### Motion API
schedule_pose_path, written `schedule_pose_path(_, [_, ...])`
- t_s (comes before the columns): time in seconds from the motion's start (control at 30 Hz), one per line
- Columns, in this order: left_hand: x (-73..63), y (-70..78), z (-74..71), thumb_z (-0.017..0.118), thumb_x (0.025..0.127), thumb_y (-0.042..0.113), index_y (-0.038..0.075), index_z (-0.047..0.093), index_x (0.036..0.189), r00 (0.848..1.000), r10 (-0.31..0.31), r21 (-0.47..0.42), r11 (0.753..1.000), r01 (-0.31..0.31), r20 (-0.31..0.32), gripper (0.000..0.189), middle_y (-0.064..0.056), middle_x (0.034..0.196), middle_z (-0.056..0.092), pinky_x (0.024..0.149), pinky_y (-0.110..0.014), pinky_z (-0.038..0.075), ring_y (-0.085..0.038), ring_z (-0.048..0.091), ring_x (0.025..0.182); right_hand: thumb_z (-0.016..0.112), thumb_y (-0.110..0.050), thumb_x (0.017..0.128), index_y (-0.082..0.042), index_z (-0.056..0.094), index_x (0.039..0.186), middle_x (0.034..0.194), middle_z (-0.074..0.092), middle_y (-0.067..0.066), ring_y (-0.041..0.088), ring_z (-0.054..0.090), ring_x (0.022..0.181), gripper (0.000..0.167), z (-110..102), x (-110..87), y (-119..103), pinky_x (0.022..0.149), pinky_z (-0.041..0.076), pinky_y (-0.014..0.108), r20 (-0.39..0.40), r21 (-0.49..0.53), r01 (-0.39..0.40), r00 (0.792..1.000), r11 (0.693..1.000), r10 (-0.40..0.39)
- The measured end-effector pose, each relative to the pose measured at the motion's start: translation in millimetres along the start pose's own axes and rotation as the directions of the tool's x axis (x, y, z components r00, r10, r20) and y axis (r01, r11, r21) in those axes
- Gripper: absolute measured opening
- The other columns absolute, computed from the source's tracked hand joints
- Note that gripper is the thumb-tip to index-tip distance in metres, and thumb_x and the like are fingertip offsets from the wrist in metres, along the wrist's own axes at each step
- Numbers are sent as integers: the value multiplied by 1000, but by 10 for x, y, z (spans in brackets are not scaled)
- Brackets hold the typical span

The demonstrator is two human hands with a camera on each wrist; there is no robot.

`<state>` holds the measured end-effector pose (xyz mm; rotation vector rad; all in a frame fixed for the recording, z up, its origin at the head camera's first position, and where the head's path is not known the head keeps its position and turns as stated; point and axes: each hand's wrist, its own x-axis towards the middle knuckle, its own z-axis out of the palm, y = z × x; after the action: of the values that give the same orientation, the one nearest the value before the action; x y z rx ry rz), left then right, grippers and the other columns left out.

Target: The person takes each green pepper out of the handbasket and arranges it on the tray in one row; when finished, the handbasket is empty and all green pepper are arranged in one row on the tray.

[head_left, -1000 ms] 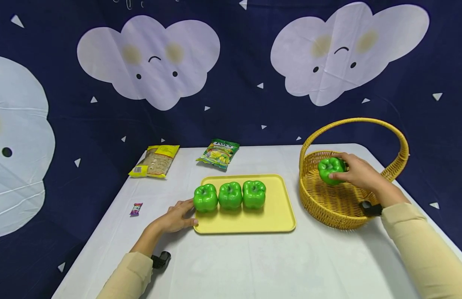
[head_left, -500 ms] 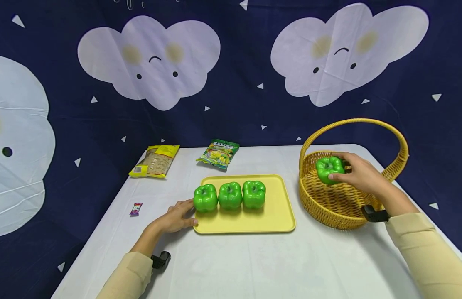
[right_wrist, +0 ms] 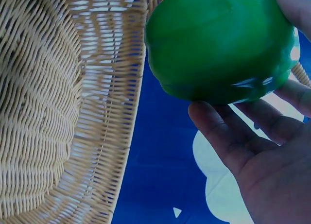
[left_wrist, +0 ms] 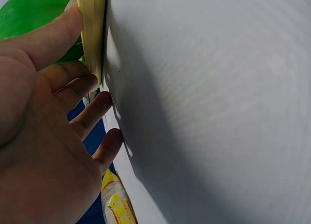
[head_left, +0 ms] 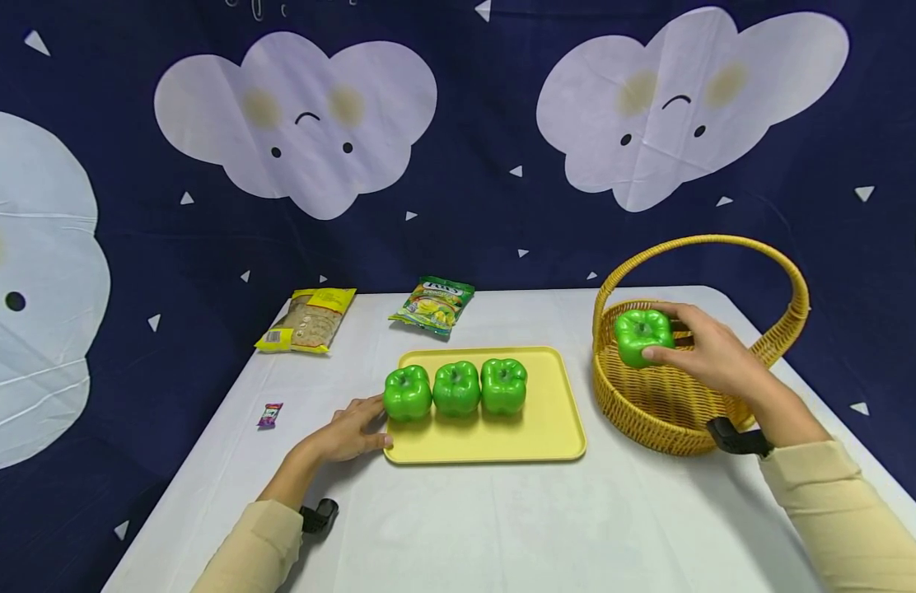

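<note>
My right hand (head_left: 706, 346) grips a glossy green bell pepper (head_left: 642, 338) above the wicker basket (head_left: 628, 420). In the right wrist view, fingers and thumb hold the bell pepper (right_wrist: 218, 49) beside the woven basket wall (right_wrist: 102, 112). The yellow tray (head_left: 488, 449) carries a row of three more green bell peppers, the left one (head_left: 408, 394), the middle one (head_left: 456, 388) and the right one (head_left: 504, 385). My left hand (head_left: 348, 430) rests at the tray's left edge. In the left wrist view, its thumb touches the tray's rim (left_wrist: 92, 34), with the fingers loosely extended.
A yellow-and-clear bag (head_left: 310, 319) lies at the back left of the white table. Near it is a green candy bag (head_left: 434, 305). A small purple packet (head_left: 269, 414) lies left of my left hand. The basket's tall handle (head_left: 703, 239) arches over its opening.
My right hand has moved slightly left with the bell pepper, still above the basket. My left hand and the tray have stayed in place.
</note>
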<state>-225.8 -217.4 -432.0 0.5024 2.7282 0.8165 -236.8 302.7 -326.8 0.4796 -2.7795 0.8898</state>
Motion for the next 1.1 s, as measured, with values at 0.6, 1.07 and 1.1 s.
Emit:
schedule_pose_path(0.6, [5, -2, 0, 67, 86, 30, 8, 34, 146, 1000, 1, -1, 1000, -1, 0, 72, -18, 152, 33, 104, -66, 19, -40, 29, 136, 71, -28, 84, -7, 40, 139, 124, 54, 16, 24, 58, 100, 67, 265, -65, -208, 75, 46, 8, -46, 73, 88, 995, 993, -85])
schedule_pose_path(1.07, [-16, 16, 0, 66, 87, 28, 8, 33, 146, 1000, 18, -4, 1000, -18, -8, 71, -19, 151, 33, 103, -74, 12, -42, 27, 137, 69, -19, 86, -7, 41, 140, 124, 52, 14, 19, 54, 100, 62, 530, -70, -358, 80, 48, 9, -56, 117, 168, 985, 979, -162])
schedule_pose_path(1.1, [-15, 16, -1, 66, 87, 28, 8, 33, 146, 1000, 18, -4, 1000, -18, -8, 71, -19, 152, 32, 103, -74, 11, -42, 27, 137, 68, -18, 87, -7, 41, 140, 123, 53, 14, 19, 54, 100, 62, 552, -69, -369, 81, 49, 12, -55, 115, 173, 984, 978, -167])
